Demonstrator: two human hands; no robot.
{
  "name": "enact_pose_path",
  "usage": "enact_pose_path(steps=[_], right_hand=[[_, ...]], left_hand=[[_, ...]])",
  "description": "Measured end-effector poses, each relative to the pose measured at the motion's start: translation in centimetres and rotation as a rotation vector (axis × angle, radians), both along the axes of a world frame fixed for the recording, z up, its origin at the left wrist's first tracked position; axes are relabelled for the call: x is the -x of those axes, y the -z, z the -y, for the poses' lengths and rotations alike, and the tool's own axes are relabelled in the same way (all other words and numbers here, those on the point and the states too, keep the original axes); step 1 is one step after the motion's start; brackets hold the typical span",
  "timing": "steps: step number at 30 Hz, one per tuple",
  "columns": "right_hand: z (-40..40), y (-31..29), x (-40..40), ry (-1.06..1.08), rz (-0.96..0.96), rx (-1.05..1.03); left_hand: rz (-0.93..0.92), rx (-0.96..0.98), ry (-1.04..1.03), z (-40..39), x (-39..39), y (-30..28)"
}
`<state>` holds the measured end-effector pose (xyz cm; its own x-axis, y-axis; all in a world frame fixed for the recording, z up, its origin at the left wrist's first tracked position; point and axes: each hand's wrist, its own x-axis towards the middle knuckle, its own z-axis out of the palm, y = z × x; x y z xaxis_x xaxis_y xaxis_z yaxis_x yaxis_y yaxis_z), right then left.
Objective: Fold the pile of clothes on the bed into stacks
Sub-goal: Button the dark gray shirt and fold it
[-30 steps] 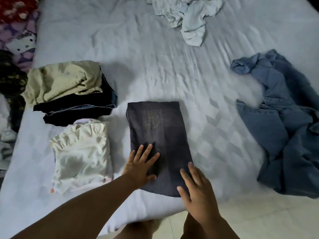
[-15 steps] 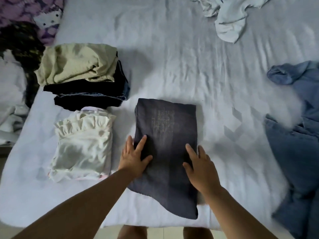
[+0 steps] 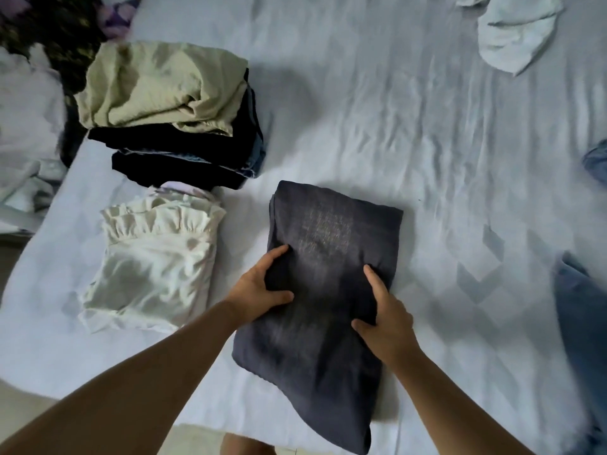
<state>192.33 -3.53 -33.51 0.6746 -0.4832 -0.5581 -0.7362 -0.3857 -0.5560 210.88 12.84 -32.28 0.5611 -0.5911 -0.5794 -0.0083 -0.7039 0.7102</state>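
A dark grey folded garment (image 3: 331, 244) lies lengthwise on the pale bed sheet (image 3: 410, 133), its near end reaching the bed's edge. My left hand (image 3: 259, 287) grips its left side, thumb on top and fingers tucked under the cloth. My right hand (image 3: 387, 316) grips its right side the same way, bunching the fabric between the two hands. To the left sits a folded cream ruffled top (image 3: 151, 261). Behind that stands a stack (image 3: 184, 152) of dark folded clothes with a beige garment (image 3: 157, 87) on top.
Unfolded blue denim clothing (image 3: 584, 330) lies at the right edge. A crumpled white garment (image 3: 515, 31) lies at the far right. Loose patterned and white fabrics (image 3: 29, 103) lie off the bed's left side. Floor shows along the bottom.
Both hands went from lying flat on the dark garment to gripping its sides at mid-length. The view has shifted left and closer.
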Motion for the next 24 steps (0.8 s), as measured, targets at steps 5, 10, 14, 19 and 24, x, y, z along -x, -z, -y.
enact_pose_path(steps=[5,10,14,19,24], right_hand=[[0.4,-0.1,-0.6,0.262,0.208,-0.188],[2.1,-0.2,-2.0,0.024,0.135,-0.141],[3.4,-2.1,-3.3,-0.071,0.115,0.018],[7.9,-5.9,-9.2,-0.057,0.243,0.142],[14.1,-7.8,-18.0,-0.067,0.330,0.223]], left_hand=[[-0.004,0.046,-0.031,0.7,0.3,0.3],[-0.011,-0.034,0.173,2.2,-1.7,0.3],[0.029,-0.058,0.238,3.8,-3.0,-1.3],[0.250,0.052,0.167,8.2,-8.1,-4.5],[0.452,0.063,0.136,14.5,-16.0,-6.9]])
